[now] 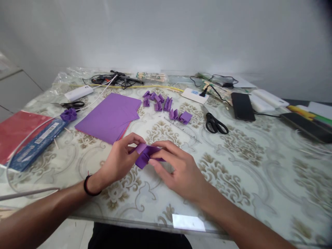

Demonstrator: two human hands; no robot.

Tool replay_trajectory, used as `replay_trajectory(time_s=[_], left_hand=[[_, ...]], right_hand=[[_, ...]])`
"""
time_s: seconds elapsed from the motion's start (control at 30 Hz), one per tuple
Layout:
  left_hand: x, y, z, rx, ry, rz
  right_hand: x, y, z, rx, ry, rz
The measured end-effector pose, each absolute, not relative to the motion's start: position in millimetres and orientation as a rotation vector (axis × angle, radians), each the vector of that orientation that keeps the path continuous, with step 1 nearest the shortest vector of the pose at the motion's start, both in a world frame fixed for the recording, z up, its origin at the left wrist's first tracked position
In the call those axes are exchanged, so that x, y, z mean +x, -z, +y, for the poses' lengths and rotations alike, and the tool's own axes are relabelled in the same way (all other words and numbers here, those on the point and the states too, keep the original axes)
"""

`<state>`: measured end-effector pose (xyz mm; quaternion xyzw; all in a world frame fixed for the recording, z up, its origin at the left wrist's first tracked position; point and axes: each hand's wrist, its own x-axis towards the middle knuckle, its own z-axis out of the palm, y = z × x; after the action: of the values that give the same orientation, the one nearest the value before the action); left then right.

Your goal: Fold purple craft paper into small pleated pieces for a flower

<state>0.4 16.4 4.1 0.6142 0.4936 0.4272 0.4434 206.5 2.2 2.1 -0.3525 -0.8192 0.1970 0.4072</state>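
Between both hands, just over the table's near half, is a partly folded piece of purple paper (pixel 142 160). My left hand (pixel 123 154) pinches its left side between thumb and fingers. My right hand (pixel 173 166) grips its right side, with the fingers on top and the thumb below. Beyond the hands lies a stack of purple paper sheets (pixel 109 116), with a red edge showing beneath. Several small folded purple paper pieces (pixel 158 103) sit in a loose group behind the held one. A clear ruler (pixel 181 129) lies in front of them.
Black-handled scissors (pixel 216 124) lie at right, near a white power strip (pixel 195 95) and a black phone (pixel 243 106). At left are another pair of scissors (pixel 74 104), a crumpled purple paper (pixel 68 114), a red and blue packet (pixel 33 138) and a white cable. Tangled black cables (pixel 116 80) lie at the back.
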Motion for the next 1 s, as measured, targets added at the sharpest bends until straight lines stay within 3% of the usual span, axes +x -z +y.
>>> replay_trajectory(time_s=[0.2,0.37,0.6,1.0], left_hand=[[8.7,-4.6,2.9,1.527,-1.118,1.112],[11.7,-2.5,-7.6,1.514,-1.207,0.997],[11.8,-2.2,-8.1,1.655,-1.236,0.864],[11.1,-7.9,-1.9,1.730,-1.145,1.006]], right_hand=[[198.5,-1.7,-3.6,-0.916,-0.327,-1.923],[194.3,-1.4,-6.9,-0.990,-0.542,-1.642],[198.6,-15.0,-4.4,-1.097,-0.910,-1.677],[195.8,0.7,-2.9,-1.006,-0.957,-1.532]])
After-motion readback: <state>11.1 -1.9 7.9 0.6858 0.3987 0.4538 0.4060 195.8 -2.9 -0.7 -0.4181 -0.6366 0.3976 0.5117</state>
